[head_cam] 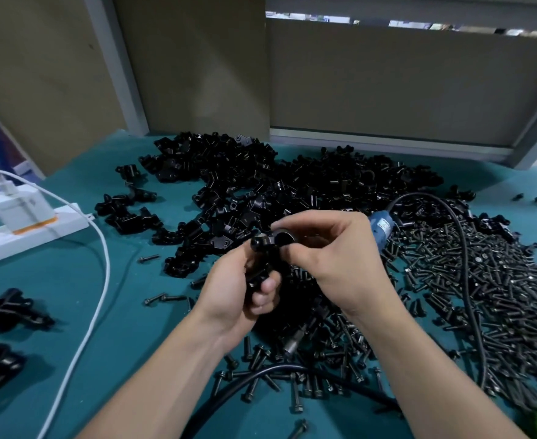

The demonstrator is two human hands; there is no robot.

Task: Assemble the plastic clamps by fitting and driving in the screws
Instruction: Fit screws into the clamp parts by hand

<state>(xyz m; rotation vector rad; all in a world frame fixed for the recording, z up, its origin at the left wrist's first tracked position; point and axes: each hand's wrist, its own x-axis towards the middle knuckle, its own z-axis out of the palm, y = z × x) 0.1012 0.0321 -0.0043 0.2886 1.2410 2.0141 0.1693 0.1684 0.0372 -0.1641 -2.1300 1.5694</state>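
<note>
Left hand [238, 293], right hand [333, 251] grip one clamp [265, 245]

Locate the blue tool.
Head view, right of centre: the blue tool lies just behind the right hand, between the clamp pile and the screw pile.

Bare teal tabletop [128, 337] lies open at eight o'clock, bounded by the white cable [106, 264]. Clamp-half pile [261, 179] blocks twelve, screw heap [498, 296] and black cord [463, 264] fill three to five
</note>
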